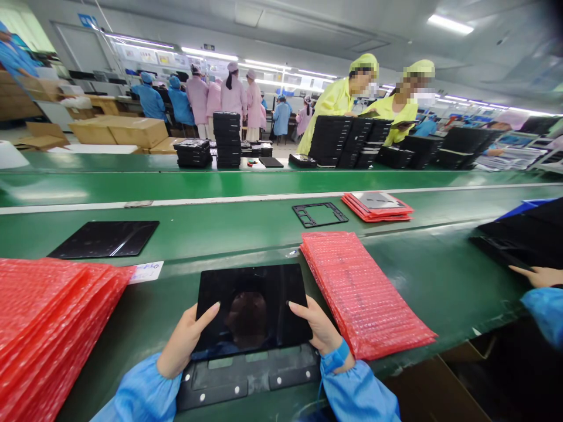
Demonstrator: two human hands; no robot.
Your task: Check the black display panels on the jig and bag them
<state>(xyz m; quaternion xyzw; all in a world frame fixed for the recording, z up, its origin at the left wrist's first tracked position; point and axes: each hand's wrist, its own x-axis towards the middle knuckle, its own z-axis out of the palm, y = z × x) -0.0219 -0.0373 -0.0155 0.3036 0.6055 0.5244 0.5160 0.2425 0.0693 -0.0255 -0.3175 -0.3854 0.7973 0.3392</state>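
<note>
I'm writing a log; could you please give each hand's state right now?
Left hand: closed on the black screen.
Right hand: closed on the same screen.

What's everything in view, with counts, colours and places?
Held panel: one, black, centre front
Studded base: one, dark, beneath held panel
Loose panel: one, black, bench left
Pouch stacks: three, red, left, right, farther back
Label: one, white, by left stack
Frame: one, black, beside back stack
Bench: one, green, foreground
Case stacks: several, black, far side
Cartons: several, brown, back left
Workers: many, blue, pink, yellow clothing, background
Co-worker's hand: one, blue sleeve, right edge
Lights: several, white, overhead
Left hand: one, blue sleeve, panel's left
Right hand: one, blue sleeve, panel's right
</note>
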